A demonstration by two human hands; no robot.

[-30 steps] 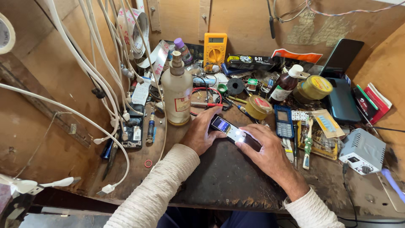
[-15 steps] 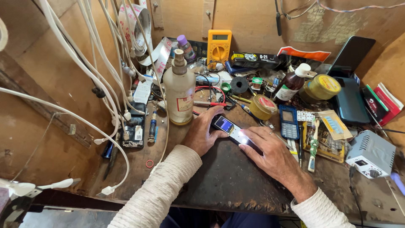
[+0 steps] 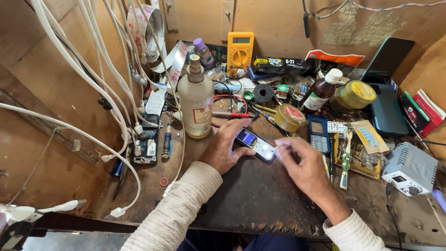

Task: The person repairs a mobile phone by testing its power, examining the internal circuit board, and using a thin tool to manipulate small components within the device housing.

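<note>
The left hand [image 3: 227, 148] lies on the dark worn bench [image 3: 251, 200] with its fingers curled loosely around the near end of a small bar phone [image 3: 255, 144], thumb and forefinger pinching its sides. The phone sits tilted across the middle of the bench, its small screen lit blue and its keypad end glowing white. The right hand [image 3: 304, 165] comes in from the other side — fingers bent and bunched together over the keypad end, the fingertips touching it; what, if anything, they pinch there is too blurred to tell.

Just behind the left hand stands a tall cloudy bottle [image 3: 196, 103] with a label, upright. Beyond the phone lies a round tin [image 3: 289, 117] with a red-and-yellow lid, and just right of the right hand a second phone [image 3: 318, 134] with a blue keypad lies flat. A yellow multimeter [image 3: 239, 50] leans against the back wall, and white cables [image 3: 93, 88] hang down over the left side of the bench.
</note>
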